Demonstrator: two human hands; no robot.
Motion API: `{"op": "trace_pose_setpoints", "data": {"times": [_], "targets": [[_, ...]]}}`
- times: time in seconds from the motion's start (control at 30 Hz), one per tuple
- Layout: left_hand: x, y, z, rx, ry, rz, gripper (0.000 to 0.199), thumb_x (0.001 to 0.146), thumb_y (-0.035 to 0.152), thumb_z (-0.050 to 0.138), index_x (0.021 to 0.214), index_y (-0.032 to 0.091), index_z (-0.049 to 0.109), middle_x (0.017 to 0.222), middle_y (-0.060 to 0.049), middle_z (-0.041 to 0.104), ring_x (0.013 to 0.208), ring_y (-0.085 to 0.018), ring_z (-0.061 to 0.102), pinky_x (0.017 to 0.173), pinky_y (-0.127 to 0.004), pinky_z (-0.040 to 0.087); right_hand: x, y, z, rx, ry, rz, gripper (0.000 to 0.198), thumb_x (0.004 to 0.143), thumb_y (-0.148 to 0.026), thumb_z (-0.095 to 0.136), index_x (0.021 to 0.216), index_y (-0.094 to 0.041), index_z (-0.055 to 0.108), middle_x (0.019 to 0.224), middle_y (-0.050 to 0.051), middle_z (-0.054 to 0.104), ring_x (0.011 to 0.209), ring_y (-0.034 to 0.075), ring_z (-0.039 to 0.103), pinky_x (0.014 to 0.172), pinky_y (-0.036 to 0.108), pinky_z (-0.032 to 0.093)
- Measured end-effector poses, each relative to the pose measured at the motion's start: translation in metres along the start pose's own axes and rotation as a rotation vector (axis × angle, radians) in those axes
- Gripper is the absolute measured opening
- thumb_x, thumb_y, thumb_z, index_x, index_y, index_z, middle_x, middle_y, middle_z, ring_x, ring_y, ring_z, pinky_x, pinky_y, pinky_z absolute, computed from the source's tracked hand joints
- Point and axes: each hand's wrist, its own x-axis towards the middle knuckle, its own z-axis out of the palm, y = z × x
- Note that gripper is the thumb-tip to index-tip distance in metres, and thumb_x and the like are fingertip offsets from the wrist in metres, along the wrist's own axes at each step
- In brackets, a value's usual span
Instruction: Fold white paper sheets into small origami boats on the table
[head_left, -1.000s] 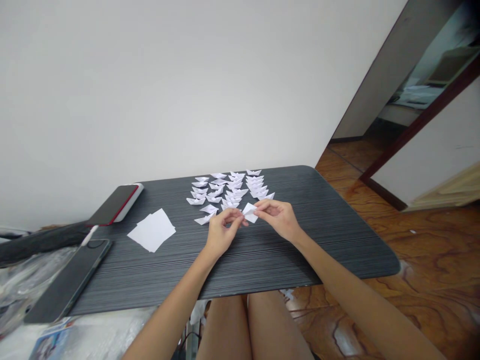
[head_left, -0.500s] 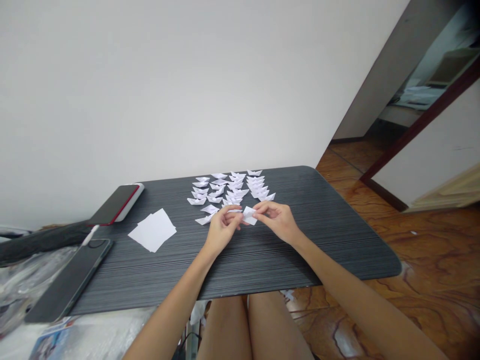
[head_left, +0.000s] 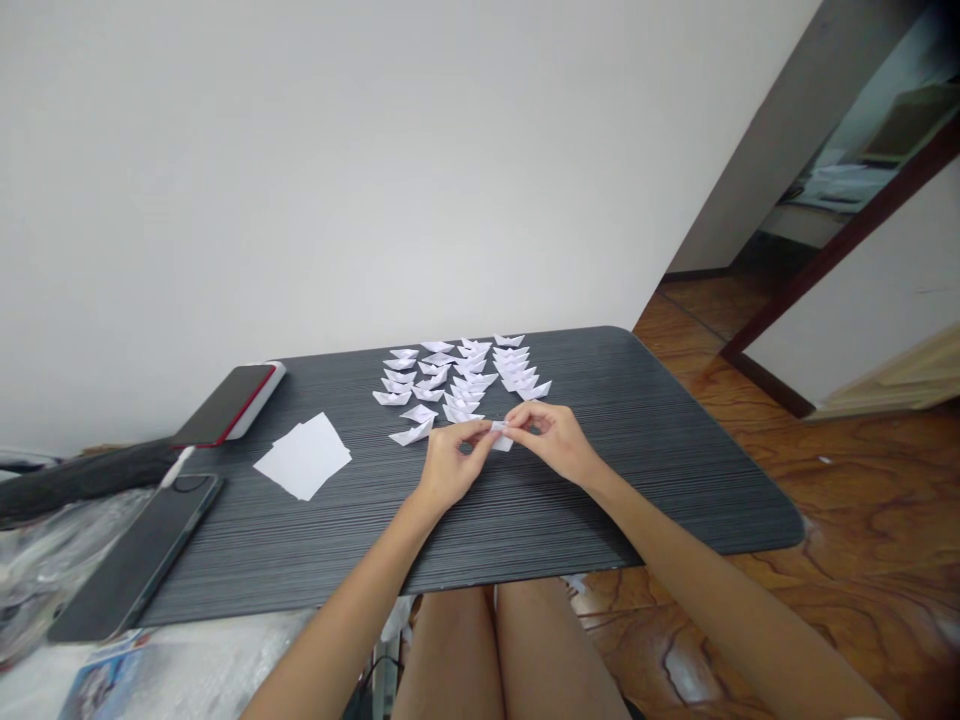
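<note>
Behind our dark bench (head_left: 660, 470) stands a plain white wall (head_left: 390, 180), and shiny brown floor (head_left: 862, 480) shows off to the right. Half a second ago, the small paper (head_left: 503, 444) looked like a tipped square, and our left fingers were spread out beside it. Now our left hand (head_left: 451, 468) has come in tight, with thumb and fingers pinching the left end of the paper's far edge. Our right hand (head_left: 553, 436) pinches the right end, its fingertips closed too. Less of the paper shows now, and the far edge looks bent over. Our fingers hide part of it, so we cannot tell how neat the bend is. We think this means both hands now share the hold and press the bend together, up over the middle of the bench.

Many white paper boats (head_left: 477, 382) sit in loose rows on the far side of our hands, and they have stayed put. To the left, flat white sheets (head_left: 304, 458) lie in a little pile, well apart from our hands. Farther left, a dark phone (head_left: 135, 560) lies along the bench's edge, with a white cable (head_left: 177, 467) by its far end.
</note>
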Motion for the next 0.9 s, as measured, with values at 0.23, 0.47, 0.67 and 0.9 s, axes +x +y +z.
{"op": "trace_pose_setpoints", "data": {"times": [0.23,0.47,0.67,0.9], "targets": [[0.001,-0.0027,0.0008,-0.115,0.002,-0.116,0.018,0.068,0.029,0.059,0.075,0.015,0.067,0.072,-0.005,0.068,0.063,-0.017,0.061,0.061,-0.028,0.05,0.0006,-0.0021,0.0017,0.106,0.017,0.075,0.022,0.057,-0.032,0.068,0.067,-0.015,0.057,0.069,0.003,0.059,0.062,0.012,0.054,0.059,0.025,0.044],[0.002,-0.0008,0.0014,-0.282,-0.017,-0.266,0.021,0.066,0.032,0.061,0.072,0.013,0.066,0.068,-0.003,0.067,0.056,-0.014,0.06,0.049,-0.022,0.049,0.0027,0.0008,-0.002,0.273,-0.012,0.302,0.024,0.054,-0.031,0.07,0.068,-0.013,0.063,0.06,0.001,0.061,0.05,0.008,0.05,0.048,0.021,0.04],[0.0044,0.0025,0.0012,-0.358,-0.028,-0.302,0.019,0.065,0.03,0.062,0.071,0.012,0.066,0.06,-0.001,0.064,0.048,-0.011,0.055,0.047,-0.022,0.048,0.0043,0.0048,-0.0047,0.367,-0.038,0.337,0.021,0.055,-0.029,0.07,0.067,-0.012,0.065,0.051,-0.001,0.057,0.046,0.007,0.047,0.047,0.021,0.037],[0.0058,0.0057,-0.0003,-0.339,-0.031,-0.323,0.018,0.064,0.03,0.062,0.067,0.012,0.066,0.054,0.0,0.062,0.041,-0.009,0.051,0.043,-0.021,0.044,0.004,0.0007,-0.0013,0.237,-0.025,0.276,0.02,0.059,-0.031,0.066,0.068,-0.013,0.063,0.053,-0.001,0.057,0.044,0.007,0.046,0.045,0.021,0.037]]}}
